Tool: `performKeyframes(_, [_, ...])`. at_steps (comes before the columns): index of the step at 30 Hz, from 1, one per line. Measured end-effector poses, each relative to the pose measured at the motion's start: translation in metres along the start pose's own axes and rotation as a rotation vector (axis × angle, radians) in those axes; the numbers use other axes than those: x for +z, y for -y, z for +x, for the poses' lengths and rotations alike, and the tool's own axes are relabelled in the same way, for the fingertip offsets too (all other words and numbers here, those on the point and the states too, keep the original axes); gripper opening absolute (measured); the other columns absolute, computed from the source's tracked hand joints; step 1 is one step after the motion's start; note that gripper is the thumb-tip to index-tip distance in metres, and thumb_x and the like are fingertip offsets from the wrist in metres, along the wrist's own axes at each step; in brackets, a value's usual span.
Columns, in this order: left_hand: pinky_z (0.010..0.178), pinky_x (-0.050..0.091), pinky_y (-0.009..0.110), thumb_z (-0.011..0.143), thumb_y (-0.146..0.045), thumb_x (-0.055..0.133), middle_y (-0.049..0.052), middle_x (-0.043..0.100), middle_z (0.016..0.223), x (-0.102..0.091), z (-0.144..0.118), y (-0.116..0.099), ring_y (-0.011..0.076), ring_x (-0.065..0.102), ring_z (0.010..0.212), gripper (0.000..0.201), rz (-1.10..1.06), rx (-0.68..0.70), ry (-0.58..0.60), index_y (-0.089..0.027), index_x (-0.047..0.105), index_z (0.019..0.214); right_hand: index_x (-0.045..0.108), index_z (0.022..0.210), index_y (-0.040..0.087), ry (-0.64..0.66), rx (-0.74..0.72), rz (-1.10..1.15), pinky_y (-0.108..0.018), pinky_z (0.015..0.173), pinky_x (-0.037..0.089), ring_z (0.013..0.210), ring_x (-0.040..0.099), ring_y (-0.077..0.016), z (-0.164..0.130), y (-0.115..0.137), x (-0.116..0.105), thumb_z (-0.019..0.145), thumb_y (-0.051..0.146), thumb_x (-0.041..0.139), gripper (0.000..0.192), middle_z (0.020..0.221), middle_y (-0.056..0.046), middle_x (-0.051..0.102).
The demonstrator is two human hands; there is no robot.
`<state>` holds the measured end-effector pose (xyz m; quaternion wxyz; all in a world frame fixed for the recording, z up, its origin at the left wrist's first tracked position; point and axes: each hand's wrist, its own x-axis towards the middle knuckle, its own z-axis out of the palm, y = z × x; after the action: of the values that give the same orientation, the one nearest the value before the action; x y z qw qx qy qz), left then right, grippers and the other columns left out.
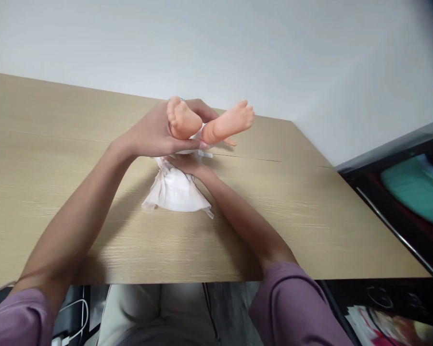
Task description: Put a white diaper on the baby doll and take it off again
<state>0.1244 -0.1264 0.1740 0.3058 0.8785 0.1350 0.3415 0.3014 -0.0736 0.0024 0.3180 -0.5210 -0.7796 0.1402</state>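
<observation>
Over the light wooden tabletop (57, 158), left hand (155, 134) is wrapped around the peach plastic doll legs (209, 126), holding them up. Right hand (187, 163) rests flat on the crumpled white cloth diaper (175, 190) underneath, apparently unfastened, so roughly midway.

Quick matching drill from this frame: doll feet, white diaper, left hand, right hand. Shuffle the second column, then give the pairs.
Things:
1. doll feet
2. white diaper
3. left hand
4. right hand

States:
A. lies crumpled on the wooden table
B. raised above the table, soles toward the camera
C. low, on the far end of the diaper, under the doll's legs
D. wrapped around the doll's ankles in a grip

Pairs: 1-B, 2-A, 3-D, 4-C
</observation>
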Motion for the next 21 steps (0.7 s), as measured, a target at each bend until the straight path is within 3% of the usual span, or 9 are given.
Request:
performKeyframes(3, [0.107,0.061,0.037,0.096,-0.043,0.092,0.006,0.084,0.132,0.000,-0.002,-0.001,0.0273,0.077,0.128,0.038,-0.001,-0.012,0.002,-0.020,0.082,0.125,0.078,0.136,0.008,0.130,-0.044,0.006,-0.050,0.130,0.049,0.154,0.064,-0.0321,-0.026,0.001,-0.022,0.115,0.035,0.063,0.038,0.157,-0.014,0.074])
performKeyframes(5, [0.109,0.060,0.038,0.097,-0.042,0.091,0.009,0.083,0.136,0.001,-0.005,-0.001,0.0267,0.076,0.129,0.042,0.001,-0.028,0.014,-0.017,0.081,0.129,0.079,0.139,0.018,0.138,-0.039,0.012,-0.054,0.131,0.051,0.154,0.064,-0.0324,-0.054,0.003,-0.041,0.117,0.039,0.063,0.034,0.158,-0.010,0.075])
performKeyframes(7, [0.112,0.059,0.037,0.098,-0.041,0.090,0.011,0.083,0.139,0.004,-0.009,-0.001,0.0260,0.075,0.130,0.045,0.005,-0.048,0.033,-0.014,0.080,0.133,0.079,0.137,0.023,0.057,0.027,-0.001,-0.059,0.126,0.054,0.146,0.069,-0.0349,-0.086,0.007,-0.059,0.117,0.046,0.063,0.035,0.150,-0.011,0.078])
performKeyframes(10, [0.110,0.059,0.036,0.098,-0.037,0.089,0.010,0.085,0.136,0.014,-0.019,0.003,0.0248,0.077,0.126,0.045,-0.003,-0.064,0.054,-0.016,0.079,0.137,0.070,0.148,0.020,-0.190,0.089,-0.048,-0.066,0.121,0.056,0.141,0.070,-0.0400,-0.125,0.021,-0.076,0.113,0.056,0.067,0.050,0.146,-0.018,0.077])
performKeyframes(12, [0.108,0.060,0.036,0.097,-0.034,0.089,0.008,0.086,0.133,0.023,-0.027,0.006,0.0249,0.080,0.121,0.043,-0.003,-0.057,0.070,-0.019,0.081,0.136,0.057,0.162,0.019,-0.324,0.015,-0.039,-0.067,0.125,0.053,0.151,0.063,-0.0409,-0.139,0.033,-0.079,0.110,0.058,0.071,0.066,0.158,-0.021,0.068])
performKeyframes(14, [0.109,0.060,0.037,0.098,-0.032,0.086,0.008,0.086,0.132,0.032,-0.037,0.008,0.0255,0.081,0.121,0.040,0.007,-0.026,0.087,-0.022,0.081,0.136,0.044,0.171,0.022,-0.361,-0.108,0.024,-0.064,0.131,0.050,0.159,0.056,-0.0386,-0.143,0.044,-0.079,0.110,0.051,0.071,0.073,0.170,-0.019,0.059])
performKeyframes(18, [0.117,0.057,0.040,0.104,-0.030,0.077,0.008,0.081,0.145,0.038,-0.061,0.008,0.0272,0.076,0.133,0.038,0.076,0.030,0.109,-0.024,0.078,0.142,0.042,0.174,0.029,-0.241,-0.308,0.141,-0.054,0.132,0.053,0.158,0.060,-0.0325,-0.141,0.048,-0.079,0.108,0.030,0.067,0.071,0.174,-0.012,0.058])
performKeyframes(21, [0.121,0.055,0.046,0.107,-0.037,0.076,0.009,0.078,0.150,0.028,-0.084,0.013,0.0292,0.073,0.136,0.039,0.210,0.024,0.159,-0.025,0.077,0.144,0.051,0.170,0.030,-0.124,-0.378,0.107,-0.054,0.133,0.051,0.158,0.060,-0.0320,-0.147,0.036,-0.085,0.103,0.023,0.062,0.068,0.168,-0.010,0.063])
